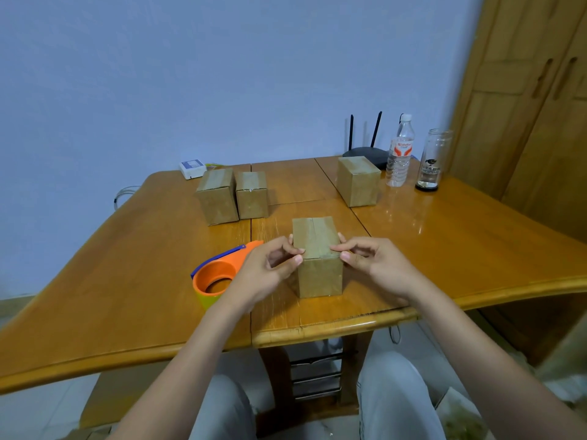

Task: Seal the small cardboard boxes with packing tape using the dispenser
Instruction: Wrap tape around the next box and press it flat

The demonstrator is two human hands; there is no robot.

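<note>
While both hands sit at the front of the table [460, 249], they hold one small box [319, 258] between them. The left hand [270, 271] is on the box's left side, with its fingers curled and its fingertips pinching the top front edge. The right hand [374, 265] is on the right side and does the same, with a finger lying on the top edge and the thumb on the front. The box stands upright on the table, and shiny tape runs over its top and down its front.

Just left of the left hand lies the orange tape dispenser [219, 274], flat on the table, with a blue strip along its upper edge. The hand hides part of it.

Farther back on the left, two more boxes [233, 195] stand side by side, very close together. Another box [359, 181] stands alone at the back right. Behind the pair sits a small white box [191, 169]. Near the back right corner are a black router [365, 152] with two antennas, a water bottle [400, 152] and a clear glass jar [432, 160].
</note>
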